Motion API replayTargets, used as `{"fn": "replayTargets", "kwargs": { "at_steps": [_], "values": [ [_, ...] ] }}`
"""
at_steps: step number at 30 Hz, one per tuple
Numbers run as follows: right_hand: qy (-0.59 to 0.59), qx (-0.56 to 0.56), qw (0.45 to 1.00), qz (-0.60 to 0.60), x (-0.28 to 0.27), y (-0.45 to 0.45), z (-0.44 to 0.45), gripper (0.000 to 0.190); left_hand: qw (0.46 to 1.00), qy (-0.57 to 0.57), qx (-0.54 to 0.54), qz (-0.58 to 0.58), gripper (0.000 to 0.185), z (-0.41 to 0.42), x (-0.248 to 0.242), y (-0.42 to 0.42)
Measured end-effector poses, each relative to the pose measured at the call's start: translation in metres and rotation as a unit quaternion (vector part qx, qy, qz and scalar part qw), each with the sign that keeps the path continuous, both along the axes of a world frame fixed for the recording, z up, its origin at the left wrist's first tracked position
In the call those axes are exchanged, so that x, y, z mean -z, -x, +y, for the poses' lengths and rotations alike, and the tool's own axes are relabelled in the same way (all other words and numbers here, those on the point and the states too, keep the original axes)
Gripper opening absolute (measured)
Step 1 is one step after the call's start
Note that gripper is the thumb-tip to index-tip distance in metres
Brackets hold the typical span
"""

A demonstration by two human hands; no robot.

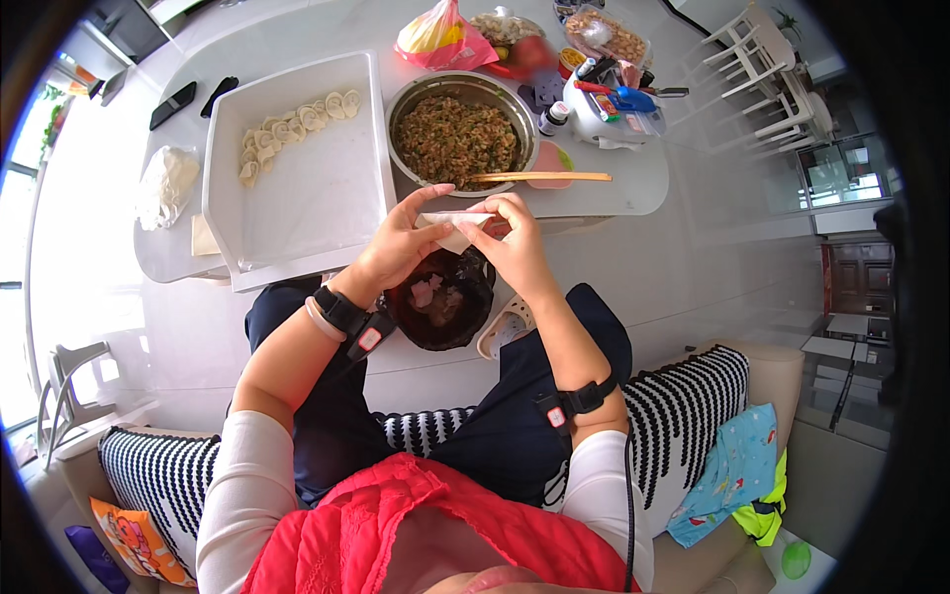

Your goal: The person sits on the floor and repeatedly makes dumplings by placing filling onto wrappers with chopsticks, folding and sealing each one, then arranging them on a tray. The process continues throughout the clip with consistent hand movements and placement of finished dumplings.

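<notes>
Between both hands a pale dough wrapper is partly folded, in front of the bowl. My left hand holds its left side, the thumb pressing on it and the index finger stretched away. At the right side my right hand pinches it between thumb and fingers. Just beyond stands a steel bowl of chopped filling, with wooden chopsticks resting across its rim. To the left a white plastic tray holds several folded dumplings along its far side.
Below my hands is a bin lined with a black bag. Beside the tray lie a white plastic bag, a square wrapper stack and a black phone. Food bags, a small bottle and a cluttered white container crowd the far right.
</notes>
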State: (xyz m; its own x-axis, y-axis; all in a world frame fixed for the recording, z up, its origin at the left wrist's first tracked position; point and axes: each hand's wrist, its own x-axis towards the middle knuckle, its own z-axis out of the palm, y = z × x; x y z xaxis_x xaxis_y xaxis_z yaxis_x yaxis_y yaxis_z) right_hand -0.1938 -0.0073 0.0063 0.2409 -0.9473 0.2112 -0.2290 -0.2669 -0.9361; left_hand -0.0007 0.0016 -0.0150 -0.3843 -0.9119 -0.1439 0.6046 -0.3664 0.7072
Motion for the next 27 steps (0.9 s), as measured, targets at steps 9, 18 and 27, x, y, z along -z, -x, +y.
{"fn": "replayTargets", "kwargs": {
  "at_steps": [9, 18, 27],
  "values": [
    [0.036, 0.027, 0.998, -0.036, 0.004, -0.007, 0.002, 0.015, 0.988, -0.085, -0.041, -0.119, 0.037, -0.002, -0.005, -0.001],
    [0.174, 0.025, 0.983, 0.047, -0.005, -0.001, 0.000, 0.016, 0.997, -0.059, -0.028, -0.047, 0.034, -0.001, -0.012, -0.005],
    [-0.171, 0.040, 0.944, -0.281, 0.012, -0.016, 0.006, 0.020, 0.993, -0.015, -0.105, -0.052, 0.027, -0.002, -0.005, 0.000]
  ]
}}
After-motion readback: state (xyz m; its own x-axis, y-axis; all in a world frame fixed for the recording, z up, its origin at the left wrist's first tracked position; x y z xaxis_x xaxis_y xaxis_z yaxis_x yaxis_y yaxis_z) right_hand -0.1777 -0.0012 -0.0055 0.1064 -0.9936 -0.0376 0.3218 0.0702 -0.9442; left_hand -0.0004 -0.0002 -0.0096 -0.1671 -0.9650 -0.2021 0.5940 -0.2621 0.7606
